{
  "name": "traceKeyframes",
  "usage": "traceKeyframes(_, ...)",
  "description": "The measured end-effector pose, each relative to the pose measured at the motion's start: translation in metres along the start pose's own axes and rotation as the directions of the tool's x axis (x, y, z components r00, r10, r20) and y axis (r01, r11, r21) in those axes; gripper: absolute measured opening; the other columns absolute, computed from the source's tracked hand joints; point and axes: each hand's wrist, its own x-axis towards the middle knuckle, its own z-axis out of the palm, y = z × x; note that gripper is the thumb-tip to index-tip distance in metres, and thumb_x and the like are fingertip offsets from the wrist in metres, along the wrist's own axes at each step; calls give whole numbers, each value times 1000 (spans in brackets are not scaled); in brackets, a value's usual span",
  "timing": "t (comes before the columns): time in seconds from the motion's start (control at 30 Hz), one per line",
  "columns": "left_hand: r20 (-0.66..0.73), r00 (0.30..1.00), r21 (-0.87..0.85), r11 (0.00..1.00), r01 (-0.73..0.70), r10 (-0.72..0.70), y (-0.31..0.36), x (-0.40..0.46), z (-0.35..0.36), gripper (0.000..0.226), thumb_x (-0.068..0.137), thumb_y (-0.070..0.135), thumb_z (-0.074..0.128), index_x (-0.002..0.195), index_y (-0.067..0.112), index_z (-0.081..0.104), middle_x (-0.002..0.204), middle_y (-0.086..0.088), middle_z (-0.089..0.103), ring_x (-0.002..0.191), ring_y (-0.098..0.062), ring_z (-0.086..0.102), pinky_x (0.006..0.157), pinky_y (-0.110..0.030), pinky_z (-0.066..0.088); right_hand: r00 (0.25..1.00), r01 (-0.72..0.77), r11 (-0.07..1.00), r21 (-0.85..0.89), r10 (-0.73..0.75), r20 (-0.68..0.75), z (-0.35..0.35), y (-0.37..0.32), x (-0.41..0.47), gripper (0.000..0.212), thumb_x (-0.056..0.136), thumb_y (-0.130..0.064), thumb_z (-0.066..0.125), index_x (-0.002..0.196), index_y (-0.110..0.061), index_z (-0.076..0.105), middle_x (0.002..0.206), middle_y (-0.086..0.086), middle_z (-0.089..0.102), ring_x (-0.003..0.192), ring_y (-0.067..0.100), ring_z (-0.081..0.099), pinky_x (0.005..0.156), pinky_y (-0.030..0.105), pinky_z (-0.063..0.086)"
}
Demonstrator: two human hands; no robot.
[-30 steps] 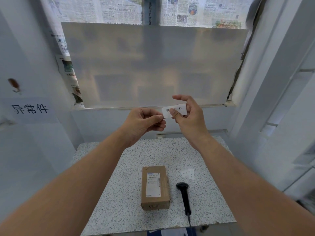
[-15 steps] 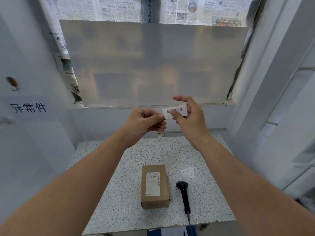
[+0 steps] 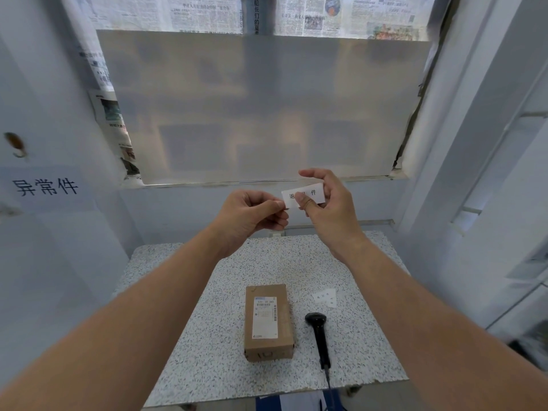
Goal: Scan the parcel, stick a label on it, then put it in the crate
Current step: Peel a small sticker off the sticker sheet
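Observation:
A small brown cardboard parcel (image 3: 268, 321) with a white shipping slip on top lies on the speckled table (image 3: 207, 336). Raised well above the table, both my hands hold a white label (image 3: 314, 193) printed with black characters. My right hand (image 3: 329, 212) pinches the label between thumb and fingers. My left hand (image 3: 252, 218) pinches its left edge. A black handheld scanner (image 3: 318, 333) lies just right of the parcel, its cable running off the front edge. No crate is in view.
A sheet of small white labels (image 3: 325, 297) lies on the table behind the scanner. A frosted window (image 3: 261, 108) edged with newspaper fills the back wall. A sign with black characters (image 3: 44, 186) hangs on the left wall. White frames stand on the right.
Both hands keep the label raised in almost the same spot, with only a slight shift of the view. Parcel and scanner have not moved.

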Motion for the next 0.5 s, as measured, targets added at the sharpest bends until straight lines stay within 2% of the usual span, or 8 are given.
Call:
traceKeyframes(0.2,5,1000,17,1000,-1,1,-2,0,3,13,92,-1,71,99,-12,72,86,-26,74,73,-30,73,75,-36,64,1000,7,1000,-2,-7,-13,-1,3,-1,39,95,-7,74,120,-35,66,99,7,70,80,11,65,71,19,55)
traceKeyframes(0.5,19,999,51,998,-39,38,-5,0,6,8,93,0,70,97,-7,72,81,-21,74,71,-27,72,74,-34,63,999,-35,999,6,35,4,-3,8,-3,38,95,-10,74,125,-31,64,98,5,70,73,2,64,68,20,56)
